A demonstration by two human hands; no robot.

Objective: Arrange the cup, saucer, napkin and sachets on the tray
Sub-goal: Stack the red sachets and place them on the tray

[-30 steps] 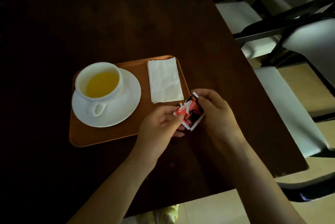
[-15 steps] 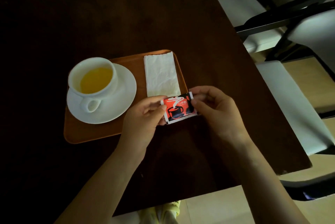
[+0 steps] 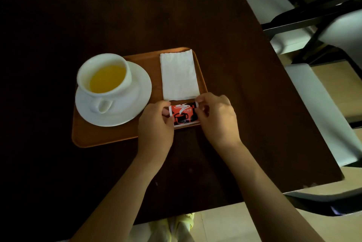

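— What is changing here compared with a second ago?

— The sachet [image 3: 183,114] is travelling. A second ago both hands were holding it tilted over the dark worktop [image 3: 225,49], just off the near right corner of the tray [image 3: 109,136]. Now it is sitting level and square, over that corner, just below the napkin [image 3: 178,76].

— So it is being set down?

— That is my reading. It is looking lined up with the napkin's near edge, almost touching it, though I cannot tell whether it is resting on the tray or a little above it.

— And the rest of the task?

— The cup [image 3: 103,77] of yellow liquid is standing on the saucer [image 3: 135,102] at the tray's left, and the napkin is lying flat along the right side. I am seeing one packet face; whether more are stacked beneath it is not showing.

— Where is the sachet lying against the fingers?

— Between the two hands. The left hand [image 3: 155,124] is pinching its left edge, with the thumb over the near left corner. The right hand [image 3: 216,118] is grasping its right edge, fingers [image 3: 199,98] curling over the far right corner. Both are gripping the sachet; neither is letting go yet.

— What is the risk?

— Judging from here, the sachet's near edge is lying close to the tray's rim, so it may end up propped on the lip rather than flat.
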